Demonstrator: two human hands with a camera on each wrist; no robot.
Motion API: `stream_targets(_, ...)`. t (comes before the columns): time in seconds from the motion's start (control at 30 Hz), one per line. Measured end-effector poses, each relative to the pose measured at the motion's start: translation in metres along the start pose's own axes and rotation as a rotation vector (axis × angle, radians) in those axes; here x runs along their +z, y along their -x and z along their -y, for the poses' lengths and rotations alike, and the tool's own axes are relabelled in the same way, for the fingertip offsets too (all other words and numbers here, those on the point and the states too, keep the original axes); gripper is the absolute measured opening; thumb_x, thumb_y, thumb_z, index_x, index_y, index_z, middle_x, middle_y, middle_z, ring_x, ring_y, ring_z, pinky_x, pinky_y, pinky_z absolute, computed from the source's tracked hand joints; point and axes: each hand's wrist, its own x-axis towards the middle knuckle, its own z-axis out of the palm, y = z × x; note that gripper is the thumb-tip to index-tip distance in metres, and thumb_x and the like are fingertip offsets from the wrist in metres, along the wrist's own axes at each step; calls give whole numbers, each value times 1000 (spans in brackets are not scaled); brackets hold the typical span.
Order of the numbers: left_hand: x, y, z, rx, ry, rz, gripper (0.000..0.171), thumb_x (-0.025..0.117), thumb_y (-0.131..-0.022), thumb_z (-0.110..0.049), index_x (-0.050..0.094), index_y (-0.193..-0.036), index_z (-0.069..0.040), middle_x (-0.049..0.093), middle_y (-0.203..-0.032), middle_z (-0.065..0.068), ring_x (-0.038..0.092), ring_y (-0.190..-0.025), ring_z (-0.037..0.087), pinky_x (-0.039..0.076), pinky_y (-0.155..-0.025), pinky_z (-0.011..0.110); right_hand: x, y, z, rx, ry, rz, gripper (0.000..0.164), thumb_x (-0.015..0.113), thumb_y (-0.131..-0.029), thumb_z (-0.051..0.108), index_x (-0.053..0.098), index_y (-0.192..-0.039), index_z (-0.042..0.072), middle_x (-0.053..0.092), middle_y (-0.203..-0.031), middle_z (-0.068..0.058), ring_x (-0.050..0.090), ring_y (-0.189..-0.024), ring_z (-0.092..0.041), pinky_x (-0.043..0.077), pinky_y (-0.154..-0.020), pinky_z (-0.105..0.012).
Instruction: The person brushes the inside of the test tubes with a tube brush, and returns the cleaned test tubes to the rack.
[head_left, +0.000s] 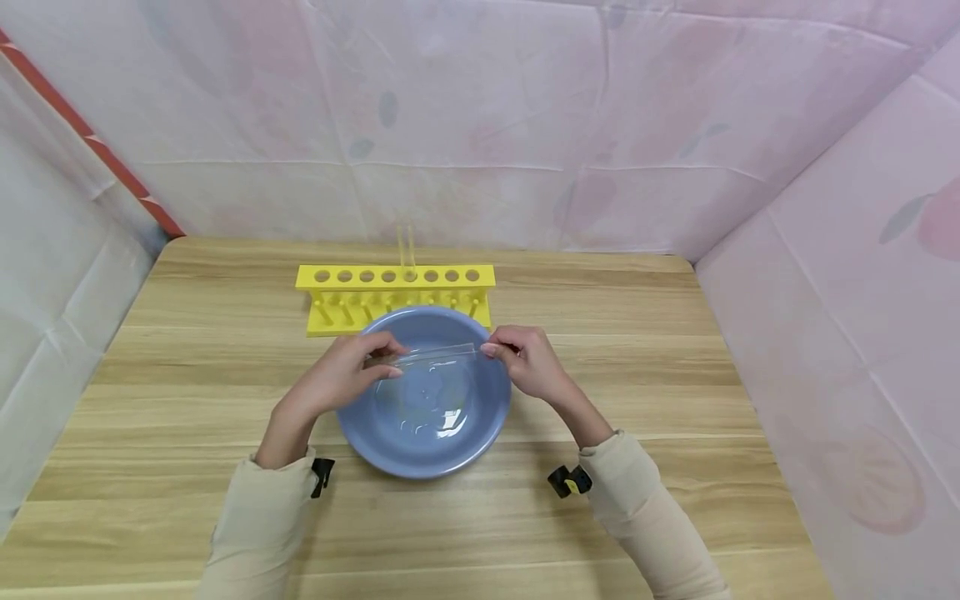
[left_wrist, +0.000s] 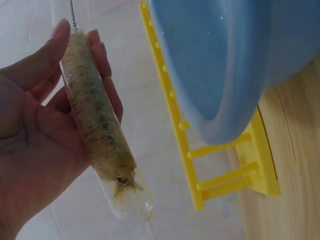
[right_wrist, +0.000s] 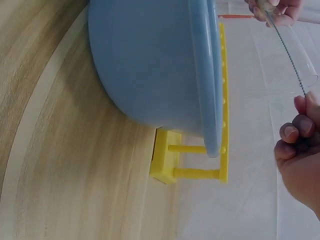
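Observation:
My left hand [head_left: 337,372] grips a clear glass test tube [head_left: 444,353] held nearly level above the blue basin [head_left: 358,437]. Inside the tube, toward its rounded end, sits a pale bristled test tube brush [left_wrist: 98,107], with a small tuft at its tip. From the tube's mouth runs the brush's twisted wire handle [right_wrist: 287,54]. My right hand [head_left: 528,360] pinches that wire between thumb and fingers, just beyond the tube's mouth. In the left wrist view the left thumb and fingers lie along both sides of the glass.
A yellow test tube rack [head_left: 375,277] stands behind the basin, partly hidden by its rim. One clear test tube [head_left: 406,250] stands upright in the rack. Shallow water [head_left: 427,408] glints in the basin. Patterned cloth walls [head_left: 480,125] enclose the wooden table [head_left: 630,350] at the back and sides.

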Motion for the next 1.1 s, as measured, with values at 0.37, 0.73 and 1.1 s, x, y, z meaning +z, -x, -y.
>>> stream_targets(0.37, 3, 1, -3, -20, -181, -128, 21, 75, -70, 0, 65, -88, -3, 66, -88, 9, 62, -85, 26, 49, -74, 39, -9, -2, -11, 432, -303, 85, 24, 56, -88, -2, 54, -67, -14, 41, -50, -2, 34, -47, -10, 27, -46, -21)
stream_targets(0.73, 3, 4, 5, -67, -79, -84, 19, 73, -72, 3, 65, -89, -2, 66, -90, 10, 62, -87, 26, 51, -75, 39, -14, 4, -20, 223, -88, 52, 20, 58, -86, -3, 60, -67, -6, 50, -54, -4, 37, -48, -10, 29, -45, -22)
stream_targets(1.1, 0, 4, 12, -47, -11, -45, 16, 71, -75, -1, 65, -90, -2, 66, -90, 9, 59, -84, 23, 50, -73, 37, -16, 14, -30, -73, 98, -97, 18, 63, -80, -7, 62, -66, 4, 55, -62, 0, 43, -54, -8, 37, -50, -23)
